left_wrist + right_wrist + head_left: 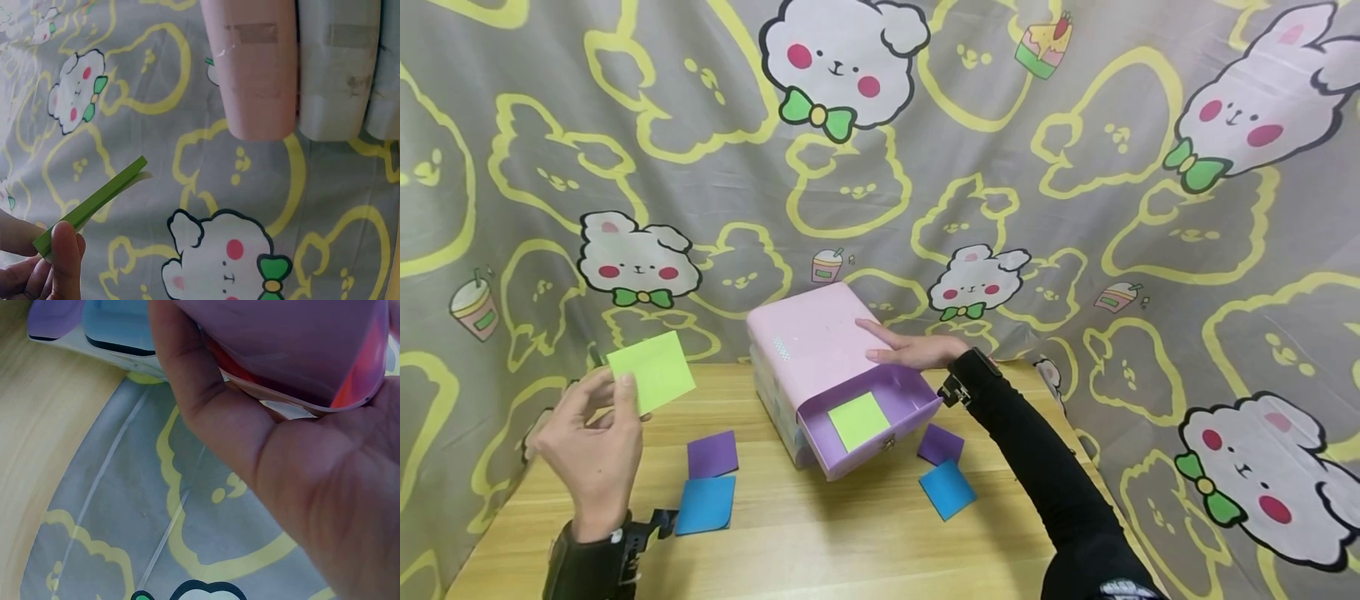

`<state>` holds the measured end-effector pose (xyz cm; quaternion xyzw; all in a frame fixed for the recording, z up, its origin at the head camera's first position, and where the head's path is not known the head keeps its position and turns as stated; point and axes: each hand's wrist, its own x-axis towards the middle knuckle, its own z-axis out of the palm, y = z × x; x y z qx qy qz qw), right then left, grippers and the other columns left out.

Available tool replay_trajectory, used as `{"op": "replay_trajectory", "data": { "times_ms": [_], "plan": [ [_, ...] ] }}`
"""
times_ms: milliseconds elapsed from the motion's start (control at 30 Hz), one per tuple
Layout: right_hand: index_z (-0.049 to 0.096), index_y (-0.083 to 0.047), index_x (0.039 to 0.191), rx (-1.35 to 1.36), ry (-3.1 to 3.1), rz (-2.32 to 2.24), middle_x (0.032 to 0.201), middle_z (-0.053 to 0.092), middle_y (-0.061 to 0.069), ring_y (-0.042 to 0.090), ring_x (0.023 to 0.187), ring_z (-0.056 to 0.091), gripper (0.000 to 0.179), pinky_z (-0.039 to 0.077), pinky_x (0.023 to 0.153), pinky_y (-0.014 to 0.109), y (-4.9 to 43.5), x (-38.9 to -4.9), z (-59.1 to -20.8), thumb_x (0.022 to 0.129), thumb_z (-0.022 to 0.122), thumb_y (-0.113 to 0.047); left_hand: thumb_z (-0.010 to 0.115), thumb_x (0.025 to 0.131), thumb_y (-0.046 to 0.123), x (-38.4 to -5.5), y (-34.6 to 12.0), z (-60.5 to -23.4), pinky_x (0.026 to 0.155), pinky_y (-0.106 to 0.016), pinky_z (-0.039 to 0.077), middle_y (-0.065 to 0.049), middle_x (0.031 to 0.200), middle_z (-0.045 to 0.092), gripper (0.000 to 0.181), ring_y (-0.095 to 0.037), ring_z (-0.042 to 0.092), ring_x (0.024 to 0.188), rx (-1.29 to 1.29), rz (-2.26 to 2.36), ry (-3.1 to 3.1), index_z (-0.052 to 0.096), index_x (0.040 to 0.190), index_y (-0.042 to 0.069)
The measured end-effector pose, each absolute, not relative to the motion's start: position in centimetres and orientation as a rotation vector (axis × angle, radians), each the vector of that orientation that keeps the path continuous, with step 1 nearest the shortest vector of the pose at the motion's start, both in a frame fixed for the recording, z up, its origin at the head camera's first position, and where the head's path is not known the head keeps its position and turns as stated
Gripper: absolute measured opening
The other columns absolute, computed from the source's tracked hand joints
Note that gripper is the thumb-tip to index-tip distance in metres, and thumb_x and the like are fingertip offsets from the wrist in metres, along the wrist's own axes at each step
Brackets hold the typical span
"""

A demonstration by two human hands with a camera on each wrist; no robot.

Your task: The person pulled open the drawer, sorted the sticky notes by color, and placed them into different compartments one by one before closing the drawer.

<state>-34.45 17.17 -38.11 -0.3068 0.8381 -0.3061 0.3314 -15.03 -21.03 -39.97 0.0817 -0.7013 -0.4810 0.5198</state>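
My left hand (598, 446) pinches a lime-green sticky note pad (658, 373) between thumb and fingers, raised at the left. Edge-on in the left wrist view, the pad (94, 201) has its bottom sheet slightly apart from the stack. My right hand (913, 350) rests on the right edge of a pink-topped drawer box (816, 337), fingers lying over the top. The box's purple drawer (913, 393) is pulled out, and another lime-green sticky note pad (859, 422) lies inside. In the right wrist view my thumb (187, 369) lies along the box; other fingers are mostly hidden.
Left of the box, a purple sticky note pad (712, 454) and a blue one (706, 504) lie on the wooden table (820, 542). To the right lie another purple pad (942, 445) and blue pad (947, 490). A patterned curtain (880, 192) hangs behind.
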Motion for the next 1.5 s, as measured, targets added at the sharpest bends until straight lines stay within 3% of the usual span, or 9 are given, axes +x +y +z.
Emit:
{"op": "replay_trajectory", "data": {
  "times_ms": [500, 767, 1067, 1267, 1500],
  "plan": [
    [-0.008, -0.052, 0.158, -0.787, 2.190, -0.799, 0.172, -0.015, -0.014, 0.021, 0.161, -0.010, 0.072, 0.007, 0.130, 0.056, 17.1, -34.5, -38.0, 0.105, 0.041, -0.053, 0.073, 0.090, 0.003, -15.4, -18.3, -39.6, 0.065, -0.002, 0.052, 0.030, 0.084, 0.066, 0.020, 0.014, 0.065, 0.071, 0.154, -1.280, -1.632, 0.075, 0.107, -0.007],
    [-0.007, -0.055, 0.157, -0.790, 2.191, -0.798, 0.172, -0.014, -0.014, 0.021, 0.161, -0.009, 0.072, 0.008, 0.130, 0.057, 17.1, -34.6, -38.2, 0.104, 0.043, -0.056, 0.072, 0.092, 0.008, -15.5, -16.8, -39.4, 0.059, -0.007, 0.055, 0.010, 0.082, 0.075, 0.021, 0.009, 0.067, 0.064, 0.110, -1.328, -1.633, 0.076, 0.109, -0.003],
    [-0.007, -0.057, 0.156, -0.786, 2.200, -0.800, 0.172, -0.013, -0.014, 0.021, 0.161, -0.009, 0.072, 0.008, 0.131, 0.056, 17.3, -34.6, -38.3, 0.104, 0.043, -0.057, 0.074, 0.089, 0.003, -15.7, -15.5, -39.5, 0.060, -0.004, 0.052, 0.028, 0.083, 0.068, 0.019, 0.012, 0.064, 0.065, 0.136, -1.335, -1.622, 0.076, 0.105, -0.006],
    [-0.007, -0.056, 0.156, -0.791, 2.198, -0.799, 0.172, -0.013, -0.012, 0.022, 0.161, -0.008, 0.072, 0.008, 0.130, 0.057, 17.2, -34.6, -38.3, 0.104, 0.043, -0.057, 0.075, 0.089, 0.005, -15.6, -15.0, -39.2, 0.064, -0.005, 0.053, 0.026, 0.085, 0.070, 0.019, 0.010, 0.066, 0.070, 0.110, -1.345, -1.607, 0.077, 0.105, -0.004],
    [-0.007, -0.053, 0.157, -0.796, 2.195, -0.806, 0.172, -0.013, -0.013, 0.022, 0.161, -0.009, 0.072, 0.008, 0.130, 0.057, 17.2, -34.5, -38.2, 0.105, 0.042, -0.054, 0.075, 0.090, 0.008, -15.2, -14.1, -38.9, 0.073, -0.007, 0.055, 0.006, 0.084, 0.078, 0.018, 0.010, 0.067, 0.071, 0.072, -1.350, -1.627, 0.077, 0.104, -0.003]
  ]
}}
